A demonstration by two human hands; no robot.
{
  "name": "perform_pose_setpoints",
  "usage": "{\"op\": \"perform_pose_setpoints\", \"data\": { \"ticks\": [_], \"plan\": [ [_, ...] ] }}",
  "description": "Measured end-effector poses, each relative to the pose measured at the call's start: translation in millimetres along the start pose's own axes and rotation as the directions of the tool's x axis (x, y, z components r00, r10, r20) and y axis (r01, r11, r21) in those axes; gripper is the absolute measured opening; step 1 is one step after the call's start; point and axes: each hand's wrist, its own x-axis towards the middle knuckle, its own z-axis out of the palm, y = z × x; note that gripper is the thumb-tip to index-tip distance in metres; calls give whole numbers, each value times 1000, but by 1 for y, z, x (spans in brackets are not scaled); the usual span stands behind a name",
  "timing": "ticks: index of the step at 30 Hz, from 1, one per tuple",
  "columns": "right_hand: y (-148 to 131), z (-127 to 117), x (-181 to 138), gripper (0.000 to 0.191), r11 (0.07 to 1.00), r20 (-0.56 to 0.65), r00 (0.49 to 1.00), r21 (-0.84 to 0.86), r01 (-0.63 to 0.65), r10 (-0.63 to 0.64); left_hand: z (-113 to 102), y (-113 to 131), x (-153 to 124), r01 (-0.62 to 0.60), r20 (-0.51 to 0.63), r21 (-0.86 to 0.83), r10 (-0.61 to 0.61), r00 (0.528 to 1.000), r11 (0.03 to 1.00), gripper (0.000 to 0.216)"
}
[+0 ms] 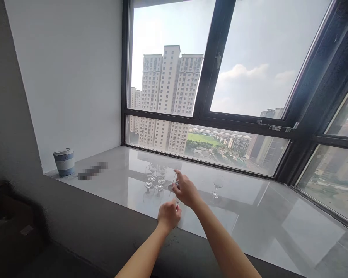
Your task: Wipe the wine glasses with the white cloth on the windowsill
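Note:
Just above the windowsill, my two hands are together at one clear stemmed glass [170,187], which is mostly hidden by fingers. My left hand [168,214] is closed low at its stem end, close to the sill's front edge. Higher up, my right hand [186,190] grips around the bowl, thumb bent in and index finger stretched out along it. Left of the hands, several clear stemmed glasses [159,178] stand upright in a tight group. Another stemmed glass [216,187] stands alone to the right of my right hand.
The glossy grey windowsill [110,189] reflects the window and drops off at its front edge. A lidded blue and white cup [64,162] stands at the far left, beside a blurred-out item [92,170]. Behind runs a dark-framed window [201,96].

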Motion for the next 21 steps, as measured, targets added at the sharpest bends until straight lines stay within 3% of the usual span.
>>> {"op": "perform_pose_setpoints", "data": {
  "ticks": [3, 8, 14, 21],
  "plan": [
    [-2, 4, -3, 58, 996, -161, 984, -62, 70, -80, -2, 1, -1, 12, 12, 6, -12, 1000, 1000, 24],
    [2, 17, -11, 51, 989, -254, 963, -138, 53, -87, -5, 3, -1, 30, 37, 2, -30, 999, 1000, 25],
    [9, 27, -12, 42, 986, -230, 970, -131, -105, 73, -3, 0, 0, 6, 38, -4, -6, 999, 1000, 23],
    [-3, 19, -13, 49, 954, -128, 990, -288, -86, 51, -4, 1, 1, 8, 50, -23, -7, 999, 1000, 24]
  ]
}}
